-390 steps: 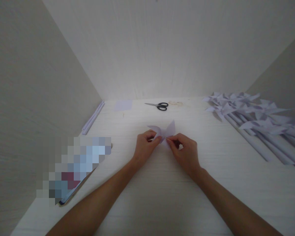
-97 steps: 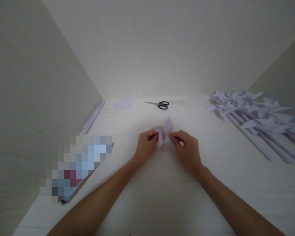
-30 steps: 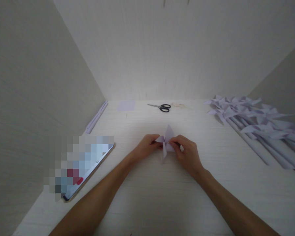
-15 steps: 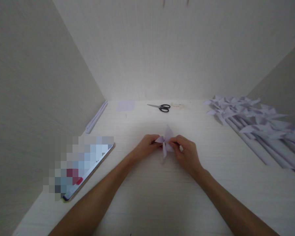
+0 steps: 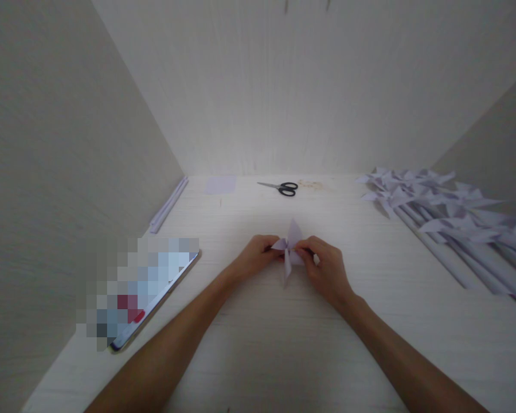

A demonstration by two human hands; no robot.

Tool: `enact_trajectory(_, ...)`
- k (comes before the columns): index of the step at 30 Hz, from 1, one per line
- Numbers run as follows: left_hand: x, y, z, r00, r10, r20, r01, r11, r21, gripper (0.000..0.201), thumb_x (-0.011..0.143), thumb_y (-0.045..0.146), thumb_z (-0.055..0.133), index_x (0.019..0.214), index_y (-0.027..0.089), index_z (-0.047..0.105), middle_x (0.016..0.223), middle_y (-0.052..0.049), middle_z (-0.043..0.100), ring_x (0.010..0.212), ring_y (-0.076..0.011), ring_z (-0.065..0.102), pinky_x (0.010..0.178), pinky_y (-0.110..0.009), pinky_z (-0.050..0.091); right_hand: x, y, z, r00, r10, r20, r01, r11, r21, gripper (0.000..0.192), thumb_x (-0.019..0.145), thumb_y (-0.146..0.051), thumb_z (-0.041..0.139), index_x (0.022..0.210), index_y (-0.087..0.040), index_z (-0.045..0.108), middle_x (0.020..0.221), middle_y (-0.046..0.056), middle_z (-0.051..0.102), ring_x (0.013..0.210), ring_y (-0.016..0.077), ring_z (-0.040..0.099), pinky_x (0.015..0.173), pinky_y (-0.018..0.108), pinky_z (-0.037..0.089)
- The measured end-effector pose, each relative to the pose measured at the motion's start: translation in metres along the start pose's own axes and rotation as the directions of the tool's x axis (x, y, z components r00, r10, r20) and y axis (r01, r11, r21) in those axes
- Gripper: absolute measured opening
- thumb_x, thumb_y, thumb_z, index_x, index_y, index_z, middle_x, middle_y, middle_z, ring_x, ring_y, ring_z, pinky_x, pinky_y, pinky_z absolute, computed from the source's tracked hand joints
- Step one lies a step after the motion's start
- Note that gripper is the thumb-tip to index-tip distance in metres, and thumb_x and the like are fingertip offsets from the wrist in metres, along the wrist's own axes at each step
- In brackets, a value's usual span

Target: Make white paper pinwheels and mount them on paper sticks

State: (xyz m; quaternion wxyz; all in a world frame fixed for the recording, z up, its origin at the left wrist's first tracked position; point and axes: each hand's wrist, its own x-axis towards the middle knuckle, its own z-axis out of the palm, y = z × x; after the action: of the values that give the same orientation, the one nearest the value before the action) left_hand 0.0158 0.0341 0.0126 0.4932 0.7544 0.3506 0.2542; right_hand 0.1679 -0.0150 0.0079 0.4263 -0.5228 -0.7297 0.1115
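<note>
Pale panels [image 5: 305, 86] wall in a white, wood-grained table [image 5: 284, 344] on three sides, at the back and to the left and right, and light falls brightest on the middle of the tabletop. Along the right edge lies a heap of finished paper pinwheels [image 5: 447, 212], lilac heads fanned out toward the back, rolled paper sticks running toward the near corner. At the near left, a flat tablet [image 5: 155, 292] rests on the table, most of its face blurred out. A bundle of paper sticks [image 5: 168, 203] lies against the left wall farther back. Near the back wall sit a small lilac paper square [image 5: 220, 184] and, just beside it to the right, black-handled scissors [image 5: 281, 187], with a faint scatter of scraps [image 5: 312, 184] beyond them. Nothing lies between these and the hands. At the centre of the table, bare forearms reach in from the near edge. The left hand [image 5: 255, 255] and right hand [image 5: 324, 267] meet on a small lilac paper pinwheel head [image 5: 290, 246], held just above the tabletop, well apart from the heap. Fingers and thumb of each hand are pressed together, pinching the folded paper at its middle from either side, with pointed flaps sticking up and down between them.
</note>
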Motion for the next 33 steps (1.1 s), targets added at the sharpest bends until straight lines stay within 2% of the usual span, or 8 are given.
enact_trajectory(6,0.0,-0.001,-0.001,1.0,0.019,-0.015,-0.019,1.0,0.013,0.017,0.07,0.02,0.045,0.058,0.012,0.052,0.057,0.003,0.049,0.057,-0.0088,0.045,0.055,-0.02,0.035,0.001,0.001,-0.001,0.999,0.035,0.007,-0.035,0.999,0.013,0.012,0.073,-0.011,0.046,0.068,-0.016,0.055,0.063,0.002,0.055,0.057,0.0114,0.049,0.055,0.022,0.036)
enact_trajectory(10,0.001,-0.004,0.001,0.999,0.033,-0.014,-0.034,0.999,-0.034,0.017,0.073,0.019,0.042,0.065,0.012,0.055,0.063,0.001,0.053,0.061,-0.0097,0.048,0.06,-0.022,0.038,0.003,0.004,0.001,0.987,0.155,0.034,-0.157,0.984,0.089,0.01,0.073,-0.014,0.047,0.069,-0.015,0.055,0.064,0.002,0.056,0.058,0.0123,0.049,0.054,0.023,0.037)
enact_trajectory(15,-0.001,-0.002,0.005,0.995,0.074,-0.073,-0.067,0.994,0.089,0.016,0.073,0.015,0.041,0.063,0.012,0.053,0.058,0.001,0.05,0.056,-0.0088,0.046,0.055,-0.02,0.037,0.005,0.008,0.002,0.965,0.243,0.1,-0.258,0.945,0.201,0.011,0.074,-0.02,0.046,0.07,-0.015,0.054,0.062,0.002,0.055,0.056,0.0122,0.048,0.052,0.023,0.037)
enact_trajectory(20,-0.002,-0.002,0.006,0.99,0.114,-0.082,-0.097,0.977,0.192,0.017,0.073,0.012,0.038,0.062,0.013,0.049,0.057,0.002,0.047,0.055,-0.0081,0.044,0.054,-0.019,0.035,0.004,0.008,0.001,0.967,0.241,0.078,-0.251,0.953,0.168,0.01,0.074,-0.019,0.046,0.069,-0.016,0.054,0.062,0.001,0.056,0.055,0.0118,0.048,0.052,0.023,0.036)
enact_trajectory(27,0.0,-0.007,0.008,0.986,0.159,-0.042,-0.138,0.941,0.308,0.019,0.073,0.011,0.037,0.056,0.014,0.044,0.055,0.002,0.044,0.054,-0.0083,0.041,0.054,-0.02,0.033,0.004,0.006,0.002,0.968,0.246,0.052,-0.25,0.962,0.113,0.011,0.072,-0.017,0.047,0.067,-0.015,0.055,0.059,0.001,0.056,0.052,0.0114,0.047,0.049,0.022,0.035)
enact_trajectory(33,-0.001,-0.006,0.009,0.993,0.098,-0.058,-0.078,0.956,0.284,0.02,0.073,0.009,0.032,0.059,0.014,0.045,0.056,0.002,0.045,0.055,-0.0092,0.043,0.055,-0.021,0.034,0.002,0.005,0.002,0.975,0.221,0.032,-0.223,0.971,0.09,0.01,0.072,-0.017,0.048,0.065,-0.015,0.054,0.058,0.001,0.056,0.051,0.0113,0.047,0.049,0.022,0.035)
